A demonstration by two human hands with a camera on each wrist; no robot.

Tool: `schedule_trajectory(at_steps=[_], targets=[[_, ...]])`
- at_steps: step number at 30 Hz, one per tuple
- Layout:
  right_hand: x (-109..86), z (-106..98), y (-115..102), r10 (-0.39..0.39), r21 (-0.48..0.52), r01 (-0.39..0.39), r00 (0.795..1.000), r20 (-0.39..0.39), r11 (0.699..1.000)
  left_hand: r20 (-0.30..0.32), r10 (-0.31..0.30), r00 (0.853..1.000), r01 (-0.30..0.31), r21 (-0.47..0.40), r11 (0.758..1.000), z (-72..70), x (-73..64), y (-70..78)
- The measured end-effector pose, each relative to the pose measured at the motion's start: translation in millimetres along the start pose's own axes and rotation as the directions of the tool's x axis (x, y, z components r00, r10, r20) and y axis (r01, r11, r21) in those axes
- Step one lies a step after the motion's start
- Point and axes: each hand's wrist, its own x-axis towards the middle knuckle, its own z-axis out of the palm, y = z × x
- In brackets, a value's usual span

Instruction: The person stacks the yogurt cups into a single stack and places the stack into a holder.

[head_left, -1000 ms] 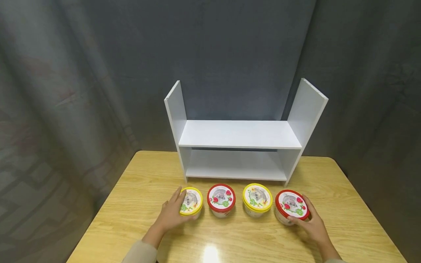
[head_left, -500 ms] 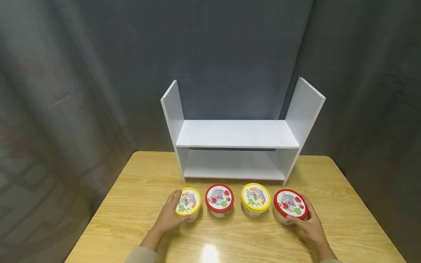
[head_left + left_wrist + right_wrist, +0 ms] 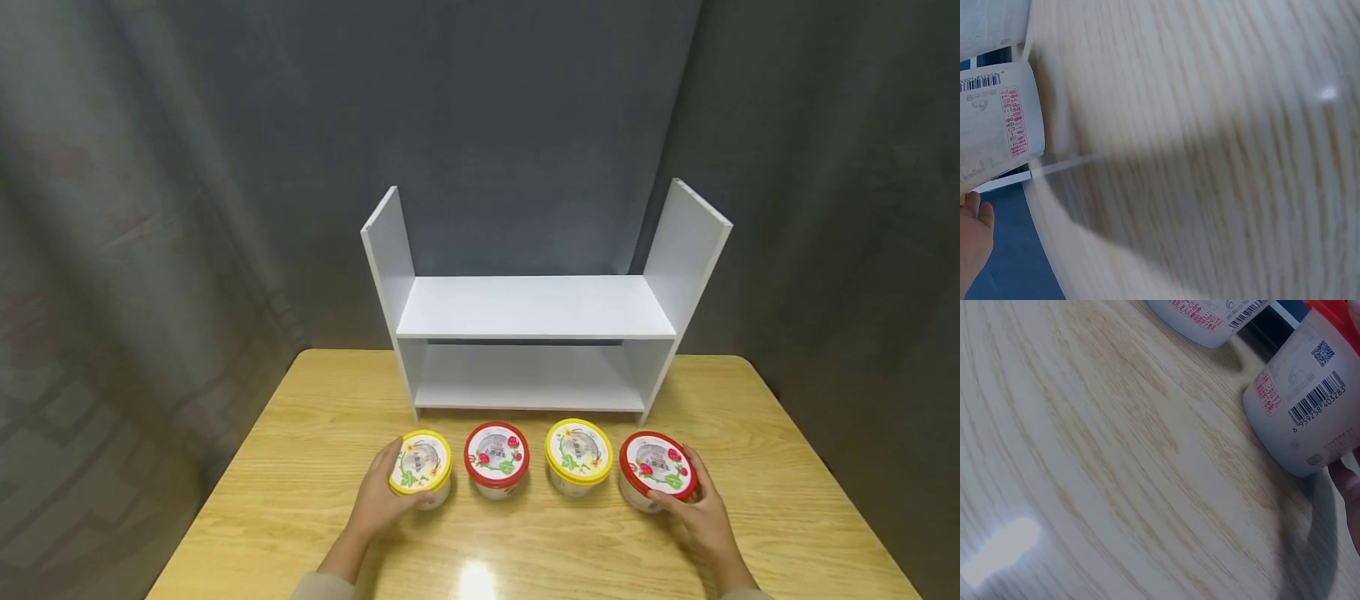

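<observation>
Four paper dessert cups stand in a row before a white shelf. My left hand (image 3: 378, 496) grips the leftmost yellow-lidded cup (image 3: 421, 461), thumb at the front and fingers round its left side. In the left wrist view that cup's white wall (image 3: 997, 119) shows a barcode. At the right end of the row, my right hand (image 3: 705, 512) holds a red-lidded cup (image 3: 658, 465), thumb in front, fingers behind its right side. Its barcoded wall (image 3: 1304, 394) appears in the right wrist view. Between them sit another red-lidded cup (image 3: 497, 455) and another yellow-lidded cup (image 3: 578, 452), untouched.
Behind the cups, a white two-level shelf (image 3: 536, 307) with tall side panels stands on the wooden table (image 3: 300, 467). Its lower board (image 3: 528, 379) is just beyond the row. Grey curtains (image 3: 525, 133) surround the table's back and sides.
The head view has drifted, so everything sits slightly further left. My left hand has shifted a little left, uncovering more of the yellow lid. My right hand keeps its grip on the red-lidded cup.
</observation>
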Motion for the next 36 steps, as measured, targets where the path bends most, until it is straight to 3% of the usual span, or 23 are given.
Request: schedule_trajectory(at_steps=[6, 15, 22, 36], targets=[[-2.6, 0, -6, -0.009, -0.007, 0.009, 1.0, -0.014, 1.0, -0.004, 0.012, 1.0, -0.012, 0.011, 1.0, -7.9, 1.6, 7.7], [-2.3, 0, -4, -0.036, 0.044, 0.037, 0.999, -0.007, 0.998, -0.033, 0.03, 0.999, -0.031, -0.017, 0.999, -20.8, 6.5, 30.5], [-1.2, 0, -2, -0.032, 0.01, 0.032, 0.999, -0.02, 0.999, -0.054, 0.099, 0.994, -0.102, -0.044, 0.994, -27.9, 10.6, 48.1], [0.6, 1, 0, 0.023, -0.075, -0.026, 0.999, -0.04, 0.997, -0.009, 0.2, 0.98, -0.2, -0.097, 0.975, -22.7, 16.8, 83.6]])
